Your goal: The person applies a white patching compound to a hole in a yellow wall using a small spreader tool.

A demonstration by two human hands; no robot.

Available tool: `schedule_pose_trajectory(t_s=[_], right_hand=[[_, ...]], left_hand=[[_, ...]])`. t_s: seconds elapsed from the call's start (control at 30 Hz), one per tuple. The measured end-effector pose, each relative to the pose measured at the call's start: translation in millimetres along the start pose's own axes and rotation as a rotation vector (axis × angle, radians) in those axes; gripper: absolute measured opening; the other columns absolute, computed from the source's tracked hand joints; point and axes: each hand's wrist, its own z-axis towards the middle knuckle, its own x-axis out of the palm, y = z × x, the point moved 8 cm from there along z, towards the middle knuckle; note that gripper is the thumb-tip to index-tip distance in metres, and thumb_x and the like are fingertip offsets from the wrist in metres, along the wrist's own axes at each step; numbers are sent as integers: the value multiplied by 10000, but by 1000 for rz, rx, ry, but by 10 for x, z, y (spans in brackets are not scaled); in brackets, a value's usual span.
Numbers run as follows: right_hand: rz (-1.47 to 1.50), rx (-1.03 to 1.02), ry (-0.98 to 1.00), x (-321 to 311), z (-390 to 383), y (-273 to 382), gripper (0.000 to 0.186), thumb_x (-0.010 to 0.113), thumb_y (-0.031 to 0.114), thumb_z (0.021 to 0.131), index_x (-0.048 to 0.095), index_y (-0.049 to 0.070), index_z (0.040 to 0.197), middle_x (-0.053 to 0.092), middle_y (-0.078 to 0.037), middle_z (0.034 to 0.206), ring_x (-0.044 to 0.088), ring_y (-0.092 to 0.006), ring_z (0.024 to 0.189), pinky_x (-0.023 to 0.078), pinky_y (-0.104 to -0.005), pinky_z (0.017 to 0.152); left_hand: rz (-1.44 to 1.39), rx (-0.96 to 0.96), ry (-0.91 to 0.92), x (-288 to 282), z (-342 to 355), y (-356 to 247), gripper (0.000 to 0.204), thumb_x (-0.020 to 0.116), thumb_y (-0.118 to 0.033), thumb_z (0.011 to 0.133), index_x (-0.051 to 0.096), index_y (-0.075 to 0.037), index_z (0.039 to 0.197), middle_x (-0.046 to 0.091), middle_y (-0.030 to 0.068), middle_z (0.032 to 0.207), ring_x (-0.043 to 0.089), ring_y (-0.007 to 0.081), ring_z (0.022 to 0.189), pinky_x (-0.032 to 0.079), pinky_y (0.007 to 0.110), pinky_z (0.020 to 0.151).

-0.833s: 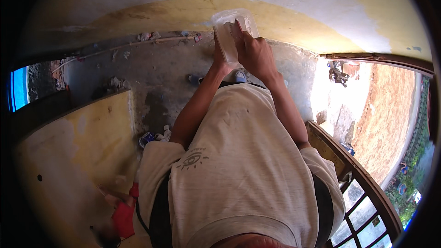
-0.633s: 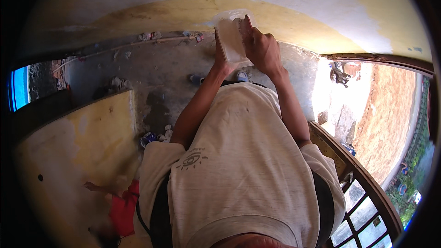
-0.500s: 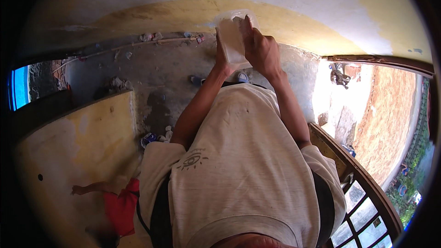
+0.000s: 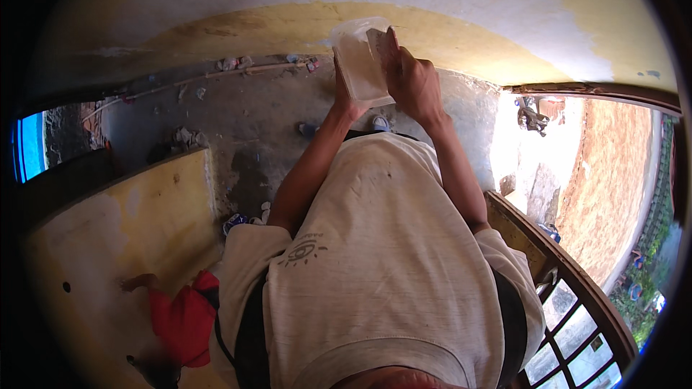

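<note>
My left hand (image 4: 344, 94) grips a translucent rectangular plastic container (image 4: 359, 61) from its left side, raised in front of my body near the yellowed wall. A pale, cream-coloured layer shows inside it. My right hand (image 4: 415, 83) is closed on a flat scraper (image 4: 378, 47), whose dark blade lies over the container's right part, with a finger extended along it. Below both hands is my cream T-shirt (image 4: 382, 245), with my sandalled feet partly showing beyond it.
A patchy yellow wall (image 4: 468, 14) faces me, with a pipe (image 4: 166, 88) and scraps along its foot on the concrete floor (image 4: 245, 137). A low partition (image 4: 122, 216) stands left, where a person in red (image 4: 180, 317) reaches out. A bright doorway and paned door (image 4: 577, 324) are right.
My right hand and the scraper have shifted rightward across the container, then stayed fairly still. The person in red has moved leftward and upward, stretching an arm toward the partition.
</note>
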Motion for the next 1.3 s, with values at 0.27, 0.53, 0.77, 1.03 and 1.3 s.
schedule_pose_trajectory(t_s=[0.27, 0.53, 0.77, 1.03, 1.3], right_hand=[[25, 59, -24, 22, -21, -98, 187, 577, 165, 938, 612, -12, 888, 626, -275, 643, 642, -468, 598, 518, -541, 564], [86, 45, 3, 95, -11, -131, 167, 580, 124, 922, 603, -34, 872, 618, -288, 640, 642, -478, 608, 523, -543, 583], [-2, 103, -27, 6, 14, -175, 162, 587, 125, 906, 606, -30, 864, 628, -281, 645, 639, -481, 600, 525, -542, 577], [42, 60, -34, 211, -57, -317, 165, 581, 111, 897, 606, -49, 864, 630, -295, 660, 647, -479, 612, 522, -542, 570], [149, 2, 4, 204, 29, -87, 185, 580, 72, 927, 653, -65, 1028, 626, -295, 733, 642, -471, 663, 505, -503, 573]], left_hand=[[-25, -18, -44, -123, -1, 101, 643, 311, -607, 1046, 407, -177, 1515, 515, 69, 1482, 534, 267, 1332, 456, 508, 1096], [1, -3, -45, -143, -16, 73, 666, 305, -624, 1038, 408, -172, 1517, 527, 72, 1471, 533, 271, 1333, 450, 513, 1099], [49, 36, -7, -76, 4, 53, 685, 289, -639, 1036, 412, -161, 1512, 526, 85, 1468, 534, 277, 1333, 447, 501, 1106], [96, 81, -52, -185, -12, 122, 678, 277, -629, 1046, 415, -151, 1506, 529, 82, 1464, 544, 264, 1323, 459, 475, 1102], [53, 29, -100, -108, -49, 181, 733, 209, -682, 1033, 409, -165, 1512, 532, 57, 1468, 538, 231, 1328, 429, 445, 1124]])
